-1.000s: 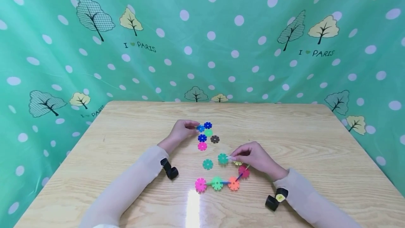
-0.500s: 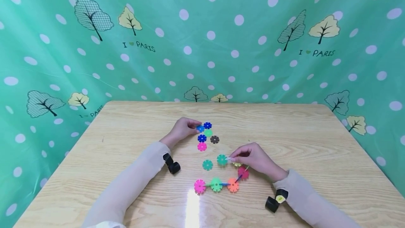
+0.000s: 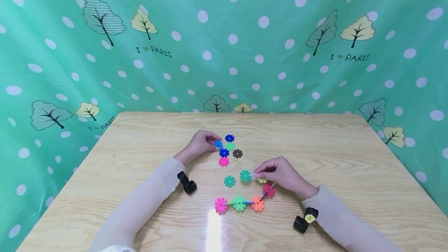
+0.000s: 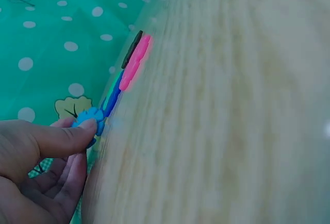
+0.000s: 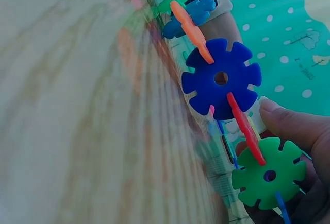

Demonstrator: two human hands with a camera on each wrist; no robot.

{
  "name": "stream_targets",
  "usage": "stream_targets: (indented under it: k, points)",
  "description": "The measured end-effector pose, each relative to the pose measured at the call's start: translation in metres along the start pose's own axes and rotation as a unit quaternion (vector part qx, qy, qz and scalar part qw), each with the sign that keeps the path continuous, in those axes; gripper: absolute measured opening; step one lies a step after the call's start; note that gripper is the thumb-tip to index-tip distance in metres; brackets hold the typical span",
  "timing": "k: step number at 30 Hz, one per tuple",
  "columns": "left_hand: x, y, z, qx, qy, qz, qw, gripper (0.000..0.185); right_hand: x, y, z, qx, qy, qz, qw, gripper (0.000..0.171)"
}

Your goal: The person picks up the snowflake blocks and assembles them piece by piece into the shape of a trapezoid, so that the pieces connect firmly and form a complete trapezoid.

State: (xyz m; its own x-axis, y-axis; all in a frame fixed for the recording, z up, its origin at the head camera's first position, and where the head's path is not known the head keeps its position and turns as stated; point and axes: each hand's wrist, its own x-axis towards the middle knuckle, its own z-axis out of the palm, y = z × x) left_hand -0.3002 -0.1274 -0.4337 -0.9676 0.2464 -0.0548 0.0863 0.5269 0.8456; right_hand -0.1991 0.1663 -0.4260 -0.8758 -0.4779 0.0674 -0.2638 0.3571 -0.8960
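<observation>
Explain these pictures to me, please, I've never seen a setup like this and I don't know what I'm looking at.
There is no robot: these are a person's bare left hand and right hand. The wide picture comes from a camera worn on the head, looking forward and down. The two close ones come from small black cameras worn on the wrists. On the wooden table lie loose notched discs, and a curved chain of linked discs reaches the right hand. The left fingers pinch a light blue disc; the right fingers hold a whitish piece beside a teal disc.
</observation>
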Motion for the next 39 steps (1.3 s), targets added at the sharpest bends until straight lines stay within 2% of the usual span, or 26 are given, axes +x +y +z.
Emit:
stream_targets:
  k: [7,12,19,26,29,32,36,39]
  points:
    - [-0.015,-0.006,-0.006,-0.083,-0.002,-0.028,0.9962,0.023,0.0,-0.002,0.0,0.002,0.007,0.012,1.0,0.013]
    - [-0.036,0.005,-0.004,-0.124,-0.026,-0.035,0.9913,0.024,0.001,0.0,-0.001,0.002,0.01,0.011,1.0,0.014]
    - [-0.062,0.024,0.012,-0.131,-0.055,-0.013,0.9898,0.019,0.0,0.0,-0.001,0.004,0.018,0.006,1.0,0.013]
    - [-0.075,0.035,0.028,-0.123,-0.056,0.044,0.9899,0.015,0.0,0.001,-0.003,0.002,0.03,0.015,0.999,0.014]
    - [-0.084,0.05,0.031,-0.128,-0.064,0.04,0.9889,0.014,0.0,-0.002,-0.003,0.002,0.029,0.016,0.999,0.013]
    - [-0.087,0.052,0.036,-0.138,-0.07,0.026,0.9875,0.015,-0.001,-0.002,-0.003,0.003,0.03,0.018,0.999,0.013]
    - [-0.082,0.041,0.044,-0.144,-0.069,0.019,0.987,0.017,0.0,0.003,-0.003,0.002,0.03,0.015,0.999,0.014]
    - [-0.082,0.04,0.045,-0.141,-0.065,0.024,0.9876,0.017,0.001,0.003,-0.003,0.002,0.031,0.008,0.999,0.014]
